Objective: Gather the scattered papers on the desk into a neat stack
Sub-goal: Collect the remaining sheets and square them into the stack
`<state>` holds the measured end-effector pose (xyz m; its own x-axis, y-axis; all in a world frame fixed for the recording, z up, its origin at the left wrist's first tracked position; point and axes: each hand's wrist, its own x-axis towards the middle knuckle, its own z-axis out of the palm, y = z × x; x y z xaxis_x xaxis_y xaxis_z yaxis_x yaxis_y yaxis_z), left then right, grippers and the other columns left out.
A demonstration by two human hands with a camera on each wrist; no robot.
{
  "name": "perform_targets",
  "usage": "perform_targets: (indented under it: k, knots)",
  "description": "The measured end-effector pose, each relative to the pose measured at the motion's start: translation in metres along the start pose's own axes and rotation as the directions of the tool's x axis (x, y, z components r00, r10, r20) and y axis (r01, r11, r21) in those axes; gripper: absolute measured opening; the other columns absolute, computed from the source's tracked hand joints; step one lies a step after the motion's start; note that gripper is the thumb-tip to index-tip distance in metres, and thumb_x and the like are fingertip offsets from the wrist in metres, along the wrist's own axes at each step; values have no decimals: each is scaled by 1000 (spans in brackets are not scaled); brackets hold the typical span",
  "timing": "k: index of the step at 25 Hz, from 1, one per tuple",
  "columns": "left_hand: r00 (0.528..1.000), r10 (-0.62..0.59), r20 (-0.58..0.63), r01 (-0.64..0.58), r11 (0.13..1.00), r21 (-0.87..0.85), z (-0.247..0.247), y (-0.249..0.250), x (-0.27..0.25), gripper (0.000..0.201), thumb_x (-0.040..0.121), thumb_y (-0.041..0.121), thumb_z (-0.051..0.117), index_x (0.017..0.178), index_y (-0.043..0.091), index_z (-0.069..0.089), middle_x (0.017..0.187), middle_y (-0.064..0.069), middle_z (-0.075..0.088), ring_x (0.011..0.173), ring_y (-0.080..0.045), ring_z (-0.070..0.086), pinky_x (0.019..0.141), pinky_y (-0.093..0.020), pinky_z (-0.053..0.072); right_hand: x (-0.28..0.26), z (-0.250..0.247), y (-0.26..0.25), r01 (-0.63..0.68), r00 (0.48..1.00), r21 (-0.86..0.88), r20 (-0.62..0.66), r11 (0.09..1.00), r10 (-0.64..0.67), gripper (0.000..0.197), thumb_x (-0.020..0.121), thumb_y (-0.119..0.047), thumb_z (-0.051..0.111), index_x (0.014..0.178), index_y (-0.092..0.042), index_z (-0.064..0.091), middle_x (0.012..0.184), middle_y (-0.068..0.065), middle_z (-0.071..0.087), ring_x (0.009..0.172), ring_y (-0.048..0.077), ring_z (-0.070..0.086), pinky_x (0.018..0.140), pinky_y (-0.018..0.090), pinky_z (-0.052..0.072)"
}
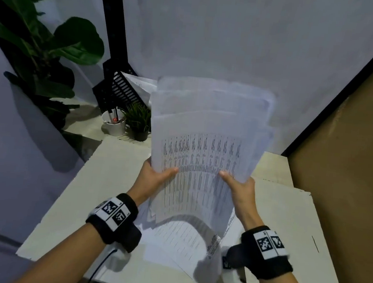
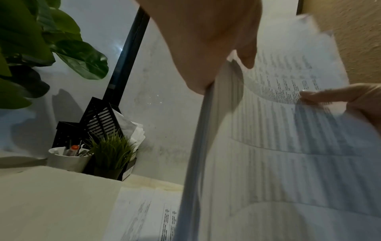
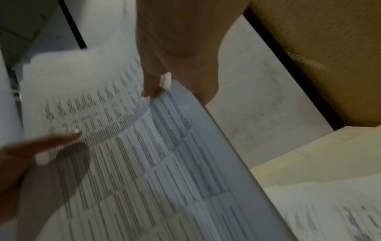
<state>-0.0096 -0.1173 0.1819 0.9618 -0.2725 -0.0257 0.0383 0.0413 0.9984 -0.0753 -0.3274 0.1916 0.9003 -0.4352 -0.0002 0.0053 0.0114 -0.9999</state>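
in the upper left of the head view stood a large-leaved plant (image 1: 43,38), and to its right a black slotted file holder (image 1: 120,88) with a few sheets in it, a white cup (image 1: 114,123) holding pens, and one small grassy potted plant (image 1: 138,121); the number of pens could not be counted. the left hand (image 1: 153,179) sat at centre-left, thumb on the front of the sheaf of papers (image 1: 203,147) and fingers behind it, pinching its left edge. the sheaf filled the middle of the frame, held up off the desk (image 1: 62,209), its long axis running from the bottom centre up toward the wall, the top edges fanned into at least three offset layers; the exact number of sheets could not be told. its printed columns ran along that long axis, and its lower end curled down toward the desk. under it, at lower centre, at least one more printed sheet (image 1: 177,239) lay flat on the desk. the right hand (image 1: 240,189) at centre-right clamped the sheaf's right edge the same way, thumb in front. two hands, two black wristbands, one on each wrist. a brown panel (image 1: 349,155) filled the right side.
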Motion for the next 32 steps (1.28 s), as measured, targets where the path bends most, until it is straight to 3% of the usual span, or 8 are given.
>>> perform_targets:
  k: [2, 5, 10, 13, 18, 21, 24, 32]
  knots:
    - [1000, 9, 3, -9, 1000, 8, 4, -4, -6, 30, 75, 10, 70, 96, 27, 58, 96, 4, 66, 85, -6, 68, 72, -22, 57, -8, 3, 14, -7, 1000, -6, 10, 1000, 7, 28, 75, -5, 71, 90, -28, 63, 79, -13, 73, 78, -2, 68, 68, 12, 54]
    - [999, -44, 2, 44, 999, 15, 11, -9, -14, 26, 72, 21, 73, 91, 30, 57, 95, 2, 65, 92, -17, 64, 78, -33, 56, -15, 4, 31, -36, 999, 4, -23, 999, 36, 29, 73, -6, 73, 91, -26, 63, 90, -4, 70, 85, 11, 67, 69, 18, 56]
    - [1000, 17, -21, -17, 1000, -18, 14, 3, -11, 18, 81, 16, 64, 85, 30, 56, 89, 6, 63, 86, -12, 61, 66, -21, 53, -11, -3, 19, 37, 998, 39, -43, 999, -35, 26, 72, -3, 72, 85, -24, 65, 72, -18, 73, 73, -1, 68, 63, 12, 53]
    - [996, 86, 31, -86, 996, 7, 11, 9, -7, 32, 66, 35, 74, 92, 30, 57, 93, 6, 63, 88, -10, 63, 65, -18, 55, -10, -2, 10, 63, 998, 48, -16, 997, -62, 26, 72, -3, 72, 88, -22, 64, 73, -17, 73, 73, -2, 68, 62, 13, 52]
    - [981, 196, 6, -196, 980, -36, 17, 29, -3, 52, 54, 63, 70, 92, 29, 59, 79, 13, 71, 79, 1, 67, 65, -17, 54, -7, 4, -19, 165, 979, 144, -145, 976, -144, 23, 70, -38, 75, 87, -27, 63, 74, -15, 71, 78, 5, 67, 68, 21, 55]
    - [961, 267, -68, -270, 962, -37, 24, 40, 1, 70, 57, 80, 53, 90, 20, 64, 72, 6, 68, 70, -5, 66, 60, -18, 52, -4, 8, -36, 225, 954, 111, -226, 968, -196, 54, 59, -76, 59, 78, -26, 63, 75, -4, 65, 81, 25, 62, 68, 31, 50]
    - [959, 238, -154, -248, 967, -51, 29, 47, 4, 81, 53, 91, 36, 92, 25, 64, 81, -4, 65, 74, -14, 64, 60, -25, 52, -1, 13, -45, 230, 935, 65, -291, 971, -202, 66, 56, -85, 49, 65, -20, 57, 68, 5, 57, 72, 31, 56, 65, 35, 44]
    - [957, 184, -224, -212, 971, -110, 33, 55, 5, 56, 69, 65, 39, 92, 22, 65, 88, -13, 63, 78, -21, 61, 59, -28, 48, 2, 16, -47, 220, 928, 117, -331, 969, -171, 50, 72, -70, 46, 59, -26, 64, 60, -7, 63, 65, 18, 61, 58, 26, 46]
